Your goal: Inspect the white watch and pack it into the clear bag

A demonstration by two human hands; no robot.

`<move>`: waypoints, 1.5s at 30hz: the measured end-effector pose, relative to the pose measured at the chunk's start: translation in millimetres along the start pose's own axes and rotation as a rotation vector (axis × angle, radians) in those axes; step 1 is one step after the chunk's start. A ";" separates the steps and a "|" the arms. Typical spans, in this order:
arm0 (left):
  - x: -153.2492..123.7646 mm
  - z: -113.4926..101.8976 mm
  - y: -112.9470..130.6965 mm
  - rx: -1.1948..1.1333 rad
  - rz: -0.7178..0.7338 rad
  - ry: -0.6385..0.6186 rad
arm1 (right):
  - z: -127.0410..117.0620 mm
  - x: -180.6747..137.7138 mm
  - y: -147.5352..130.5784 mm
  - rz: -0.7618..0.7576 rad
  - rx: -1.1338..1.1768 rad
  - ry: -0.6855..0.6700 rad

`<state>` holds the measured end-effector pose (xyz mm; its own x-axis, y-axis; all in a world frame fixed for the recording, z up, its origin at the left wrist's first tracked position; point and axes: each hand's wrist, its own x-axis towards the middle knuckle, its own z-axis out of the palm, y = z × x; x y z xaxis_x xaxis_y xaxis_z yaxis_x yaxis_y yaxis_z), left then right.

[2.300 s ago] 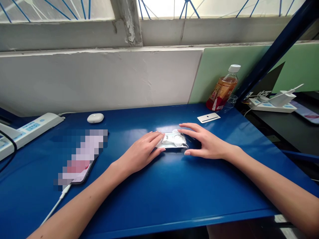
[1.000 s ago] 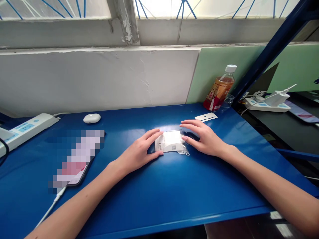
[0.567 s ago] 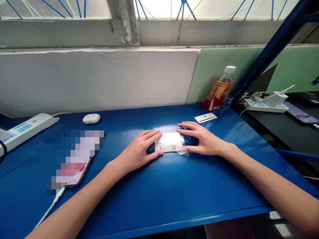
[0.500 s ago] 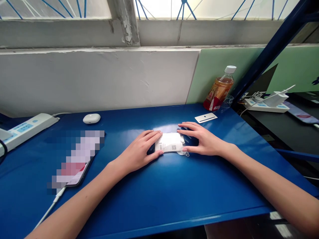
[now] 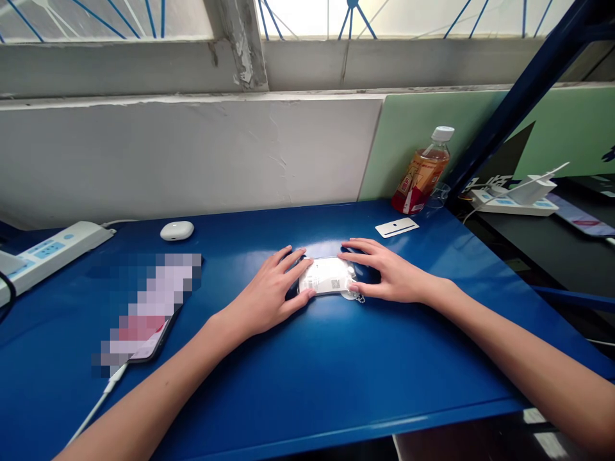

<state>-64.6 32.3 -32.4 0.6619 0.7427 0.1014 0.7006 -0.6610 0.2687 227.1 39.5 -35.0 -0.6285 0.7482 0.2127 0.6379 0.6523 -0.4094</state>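
One blue table (image 5: 336, 384) is seen carrying everything, and both forearms are stretched across it toward its middle. The left hand (image 5: 269, 298) and the right hand (image 5: 389, 278) are laid low and loosely spread. Their fingertips and thumbs are set against the two short ends of a small packet (image 5: 327, 278), and neither hand is closed around it. Compared with two seconds ago, the packet has been turned over: the shiny clear face is now down and the white printed label is up. The hands have also been drawn in closer at its ends. From this the flipping can be judged done, with the packet being steadied flat, label side readable.

A white power strip (image 5: 48, 246) is laid along the far left edge, and a phone (image 5: 148, 307) on a white cable is placed near the left forearm. At the far right corner a capped bottle (image 5: 423, 173) is stood upright, with amber drink filling most of it.

The packet is a sealed clear pouch. Its contents are largely hidden under the label, and only a small chain-like piece (image 5: 358, 298) is shown at its near right corner.

A white card (image 5: 396, 226) is laid flat between the bottle and the right hand. A white earbud case (image 5: 177, 230) is set well apart at the back left.
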 end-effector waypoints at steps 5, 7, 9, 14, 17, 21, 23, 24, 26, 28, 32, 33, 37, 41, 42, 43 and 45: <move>-0.4 -0.1 0.9 -0.011 -0.005 0.004 | 0.5 -0.9 -1.3 -0.014 -0.003 -0.030; -0.3 -0.2 1.3 -0.011 -0.011 0.000 | 0.7 -1.5 -1.3 -0.005 -0.003 -0.050; -0.1 -0.1 1.8 -0.011 -0.017 -0.001 | 1.1 -2.0 -1.0 0.005 0.000 -0.055; 0.5 -0.1 3.4 0.008 -0.034 -0.020 | 2.6 -2.5 -0.5 0.001 -0.013 -0.061; 0.4 -0.9 3.4 0.023 -0.051 -0.033 | 2.4 -2.4 -1.0 0.009 -0.039 -0.079; 0.2 -2.0 2.1 0.038 -0.058 -0.047 | 1.1 -2.1 -2.2 0.019 -0.056 -0.094; 0.3 -2.1 1.6 0.031 -0.063 -0.053 | 1.0 -1.9 -2.9 0.024 -0.056 -0.097; 0.4 -2.0 1.5 0.026 -0.067 -0.055 | 1.2 -1.8 -3.2 0.025 -0.053 -0.098; 0.5 -1.7 1.4 0.016 -0.074 -0.055 | 2.0 -1.8 -3.5 0.027 -0.050 -0.094; 0.6 -1.6 1.4 0.010 -0.077 -0.053 | 3.1 -1.9 -3.4 0.039 -0.049 -0.083; 0.7 -2.9 1.0 -0.006 -0.078 -0.055 | 5.1 -1.7 -2.3 0.070 -0.043 -0.061; 0.8 -3.5 0.7 -0.016 -0.080 -0.056 | 5.2 -1.5 -2.1 0.070 -0.041 -0.059; 0.7 -5.6 -2.1 -0.050 -0.099 -0.066 | 4.7 -1.1 -1.8 0.059 -0.032 -0.051; 0.1 -7.4 -5.9 -0.045 -0.115 -0.076 | 4.4 -1.5 -1.7 0.048 -0.040 -0.048; -0.1 -8.0 -6.7 -0.043 -0.117 -0.080 | 4.4 -1.7 -1.7 0.044 -0.047 -0.048; -0.2 -8.5 -7.2 -0.041 -0.118 -0.085 | 4.5 -1.7 -1.8 0.039 -0.054 -0.047; -0.1 -9.5 -7.8 -0.040 -0.123 -0.089 | 4.6 -1.6 -2.1 0.023 -0.073 -0.036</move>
<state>-72.6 38.4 -25.5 0.5940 0.8042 -0.0193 0.7677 -0.5595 0.3122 224.7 36.4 -38.6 -0.6278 0.7593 0.1711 0.6824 0.6427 -0.3481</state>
